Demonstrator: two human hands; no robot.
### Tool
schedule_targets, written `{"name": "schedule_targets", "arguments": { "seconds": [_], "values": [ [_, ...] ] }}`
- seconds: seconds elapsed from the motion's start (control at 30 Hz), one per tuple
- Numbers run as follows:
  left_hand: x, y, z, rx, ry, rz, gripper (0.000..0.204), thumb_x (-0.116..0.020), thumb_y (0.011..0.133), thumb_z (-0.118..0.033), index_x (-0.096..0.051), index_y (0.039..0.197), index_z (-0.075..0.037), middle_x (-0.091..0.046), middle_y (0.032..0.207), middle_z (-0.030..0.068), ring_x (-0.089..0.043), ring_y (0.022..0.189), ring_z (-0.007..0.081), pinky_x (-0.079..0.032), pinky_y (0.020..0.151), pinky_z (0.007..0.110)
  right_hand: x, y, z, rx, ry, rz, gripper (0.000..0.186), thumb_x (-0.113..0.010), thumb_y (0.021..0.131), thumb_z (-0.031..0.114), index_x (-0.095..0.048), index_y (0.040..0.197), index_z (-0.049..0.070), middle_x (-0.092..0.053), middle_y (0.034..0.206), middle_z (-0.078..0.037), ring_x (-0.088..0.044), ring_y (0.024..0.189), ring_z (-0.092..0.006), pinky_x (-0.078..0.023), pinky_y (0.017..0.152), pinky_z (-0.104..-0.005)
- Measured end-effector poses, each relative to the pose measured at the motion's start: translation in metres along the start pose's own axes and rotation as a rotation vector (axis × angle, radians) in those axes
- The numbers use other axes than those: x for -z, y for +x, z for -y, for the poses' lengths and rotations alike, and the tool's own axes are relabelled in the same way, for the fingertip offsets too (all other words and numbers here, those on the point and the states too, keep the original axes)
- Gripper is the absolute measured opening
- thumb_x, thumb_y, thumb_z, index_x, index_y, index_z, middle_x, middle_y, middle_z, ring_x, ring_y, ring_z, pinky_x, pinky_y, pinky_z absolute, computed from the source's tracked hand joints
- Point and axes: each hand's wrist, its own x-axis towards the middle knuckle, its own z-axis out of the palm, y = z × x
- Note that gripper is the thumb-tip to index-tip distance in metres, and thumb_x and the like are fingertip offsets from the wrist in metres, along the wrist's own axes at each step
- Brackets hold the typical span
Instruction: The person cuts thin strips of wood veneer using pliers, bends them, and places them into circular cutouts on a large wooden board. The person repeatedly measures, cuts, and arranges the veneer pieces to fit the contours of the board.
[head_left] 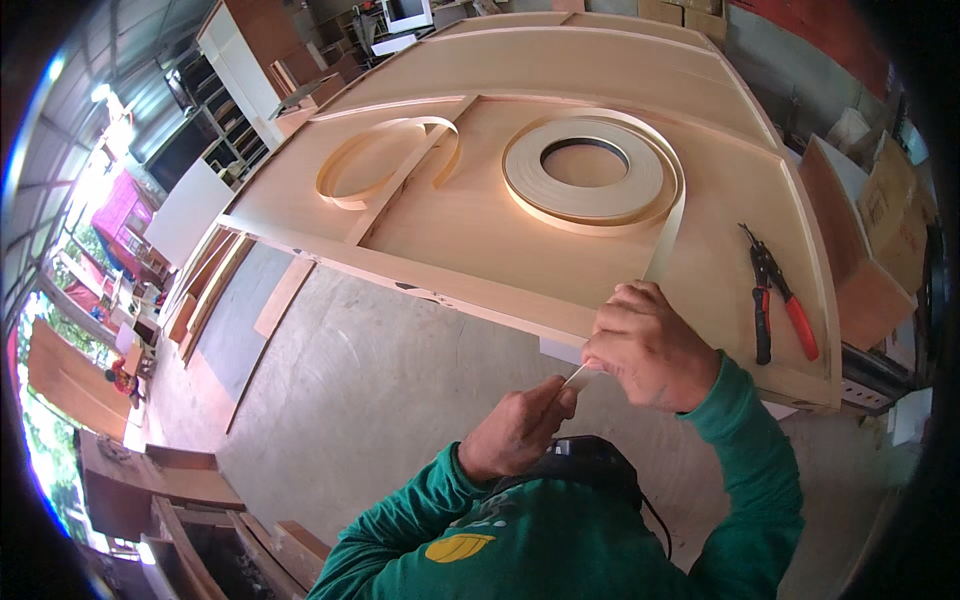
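A large roll of pale edge banding lies on the framed wooden panel in front of me. Its loose strip runs off the roll's right side down to my hands. My right hand is closed around the strip at the panel's near edge. Just below and to the left, my left hand pinches the strip's end, a short stretch of which shows between the two hands. Right of my right hand, pliers with red and black handles rest on the panel with their handles apart.
A separate loose coil of banding sits across the panel's crossbar. Raised wooden rims edge the panel. Cardboard boxes stand at the right. Boards lie on the concrete floor at left, and dark wooden pieces are at lower left.
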Motion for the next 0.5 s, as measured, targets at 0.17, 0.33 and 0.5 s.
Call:
{"name": "schedule_targets", "arguments": {
  "seconds": [0.17,0.33,0.5],
  "values": [
    [-0.009,-0.004,0.01,-0.081,0.06,-0.046,0.018,-0.054,0.117,-0.016,-0.061,0.113,0.0,-0.059,0.081,0.0239,-0.058,0.072,0.0435,-0.051,0.07,0.049,-0.006,-0.005,0.012,0.009,-0.104,0.023,0.009,-0.078,0.093,0.02,-0.081,0.096,0.012,-0.07,0.098,-0.011,-0.066,0.109,-0.0351,-0.045,0.114,-0.0549],
    [-0.013,-0.008,0.01,-0.093,0.128,-0.096,0.022,-0.054,0.118,-0.019,-0.064,0.113,0.0,-0.064,0.082,0.0229,-0.063,0.072,0.0432,-0.053,0.07,0.049,-0.004,-0.003,0.017,-0.019,-0.068,0.083,0.013,-0.081,0.094,0.023,-0.084,0.103,0.014,-0.074,0.1,-0.01,-0.067,0.106,-0.0342,-0.044,0.113,-0.0544],
    [-0.015,-0.012,0.008,-0.143,0.267,-0.139,0.015,-0.061,0.112,-0.016,-0.061,0.114,-0.001,-0.067,0.082,0.0305,-0.068,0.079,0.0526,-0.054,0.068,0.057,0.003,-0.001,0.009,-0.099,0.167,0.121,0.009,-0.083,0.092,0.021,-0.084,0.099,0.015,-0.078,0.094,-0.005,-0.067,0.099,-0.0309,-0.045,0.104,-0.0491]
  ]
}}
